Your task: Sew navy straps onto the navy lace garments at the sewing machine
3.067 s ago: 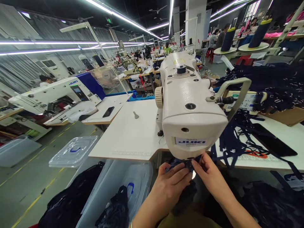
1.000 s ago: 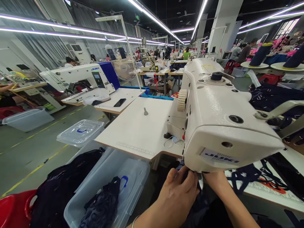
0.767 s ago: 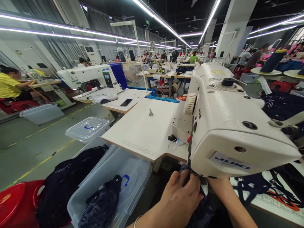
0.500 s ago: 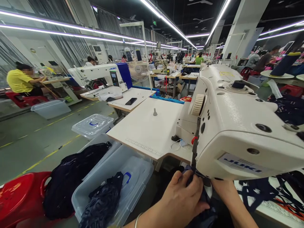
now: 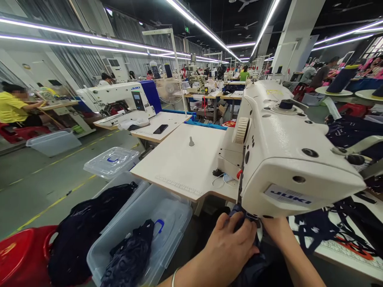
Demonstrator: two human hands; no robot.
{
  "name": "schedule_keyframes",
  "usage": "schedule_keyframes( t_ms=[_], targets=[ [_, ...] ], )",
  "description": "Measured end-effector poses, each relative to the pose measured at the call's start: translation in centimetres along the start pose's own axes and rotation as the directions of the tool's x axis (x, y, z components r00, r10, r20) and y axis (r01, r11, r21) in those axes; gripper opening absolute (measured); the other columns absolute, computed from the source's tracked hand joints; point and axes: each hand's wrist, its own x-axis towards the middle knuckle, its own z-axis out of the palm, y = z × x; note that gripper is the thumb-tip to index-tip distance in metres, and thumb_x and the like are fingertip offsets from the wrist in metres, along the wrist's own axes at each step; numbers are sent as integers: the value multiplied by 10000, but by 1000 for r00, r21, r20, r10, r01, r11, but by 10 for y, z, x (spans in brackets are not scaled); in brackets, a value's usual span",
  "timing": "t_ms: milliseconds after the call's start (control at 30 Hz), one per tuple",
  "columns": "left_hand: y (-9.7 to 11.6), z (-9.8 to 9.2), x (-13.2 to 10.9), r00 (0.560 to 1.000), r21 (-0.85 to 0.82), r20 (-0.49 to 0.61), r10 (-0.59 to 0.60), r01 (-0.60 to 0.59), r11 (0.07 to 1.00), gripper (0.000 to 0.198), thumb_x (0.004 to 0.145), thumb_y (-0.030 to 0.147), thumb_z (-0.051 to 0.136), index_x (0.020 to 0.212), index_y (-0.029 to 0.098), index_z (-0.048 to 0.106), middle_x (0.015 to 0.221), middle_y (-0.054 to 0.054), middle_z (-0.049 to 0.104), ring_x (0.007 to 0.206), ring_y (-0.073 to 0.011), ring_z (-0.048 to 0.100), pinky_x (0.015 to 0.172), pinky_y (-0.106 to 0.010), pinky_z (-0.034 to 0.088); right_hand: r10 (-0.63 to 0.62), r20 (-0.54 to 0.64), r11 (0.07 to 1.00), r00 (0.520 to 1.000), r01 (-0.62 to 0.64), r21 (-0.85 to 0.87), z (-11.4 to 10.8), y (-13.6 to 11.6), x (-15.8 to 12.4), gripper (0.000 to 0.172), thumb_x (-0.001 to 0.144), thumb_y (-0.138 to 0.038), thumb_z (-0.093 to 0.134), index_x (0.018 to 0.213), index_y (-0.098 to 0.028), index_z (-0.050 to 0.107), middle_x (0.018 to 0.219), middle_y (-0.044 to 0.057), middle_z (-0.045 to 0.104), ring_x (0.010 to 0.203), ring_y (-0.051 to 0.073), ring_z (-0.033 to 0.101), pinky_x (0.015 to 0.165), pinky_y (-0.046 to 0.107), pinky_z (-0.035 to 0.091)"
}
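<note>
A white sewing machine [image 5: 287, 159] with a JUKI label fills the right side of the view. Below its head, my left hand [image 5: 230, 243] is closed on dark navy fabric [image 5: 254, 269], with its fingers curled at the machine's needle end. My right hand [image 5: 271, 229] reaches under the machine head from the right. Its fingers are hidden behind the head and the fabric, so their hold does not show. Part of the fabric hangs down below both hands.
A white table [image 5: 179, 159] extends left of the machine. Clear plastic bins, one holding navy fabric pieces [image 5: 128, 255], stand at lower left beside a red stool [image 5: 24, 255]. Navy straps [image 5: 317, 227] lie on the right tabletop. A second sewing machine [image 5: 119, 97] and a phone [image 5: 160, 129] are beyond.
The view has turned slightly, so the machine and surroundings sit further left. My left hand keeps its grip on the fabric, and my right hand stays under the machine head.
</note>
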Motion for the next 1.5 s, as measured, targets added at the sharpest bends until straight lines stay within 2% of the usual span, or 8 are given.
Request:
schedule_keyframes(
  t_ms=[167,500,833,1033,1267,1333,1400,1500],
  targets=[
    [2,4,-1,999,12,-36,-28,29,1000,397,988,449,430,1299,216,515,1242,-36,571,1226,-212,444,992,-353,300,38,35,999,999,-37,-18,-4,1,-4,274,772,-317,487,883,-209,712,856,100,752,920,311,683,762,408,559],
    [3,-1,5,998,-26,-53,-45,44,999,421,991,457,412,1310,199,506,1283,-31,557,1216,-205,452,985,-354,311,36,37,999,999,-36,1,-6,-11,3,234,754,-305,494,760,-228,715,730,112,740,950,360,656,868,518,508],
    [2,3,3,998,-15,-31,-51,51,999,431,994,460,401,1315,194,508,1287,-52,555,1237,-214,434,989,-359,308,66,41,995,997,-69,75,-4,-20,1,227,766,-333,512,733,-234,713,718,113,735,1000,374,640,891,496,498],
    [0,8,1,985,21,-162,-68,72,997,379,959,467,481,1253,243,567,1193,-11,608,1162,-194,489,955,-336,308,77,-8,992,997,-76,98,-3,-31,5,206,767,-317,526,786,-238,716,735,94,738,930,331,667,846,456,527],
    [-7,18,5,948,-20,-313,-65,61,998,329,1000,403,377,1117,259,648,1072,-5,664,1044,-190,553,897,-343,309,162,-152,979,975,-140,146,-12,-49,-5,361,881,-355,437,1118,-163,631,1000,101,702,1016,248,638,856,356,521],
    [-7,20,6,942,-45,-327,-74,63,997,327,1002,400,371,1104,260,649,1058,0,671,1031,-186,560,891,-343,310,236,-89,953,968,-213,216,-20,-53,-20,349,914,-407,426,1084,-177,625,1017,92,685,992,231,636,848,322,515],
    [-6,20,6,946,-39,-319,-60,50,998,323,1002,393,373,1116,256,642,1057,3,673,1028,-185,558,885,-343,315,282,64,922,957,-288,256,-28,-57,-39,343,941,-443,398,959,-196,636,901,55,684,906,209,640,804,278,513],
    [-5,20,7,953,0,-301,-22,23,1000,322,1003,358,368,1143,236,631,1064,-7,661,1039,-195,548,884,-351,329,254,272,918,928,-320,234,-38,-62,-65,366,931,-476,425,801,-200,628,743,19,657,755,191,628,697,239,506]
  ],
)
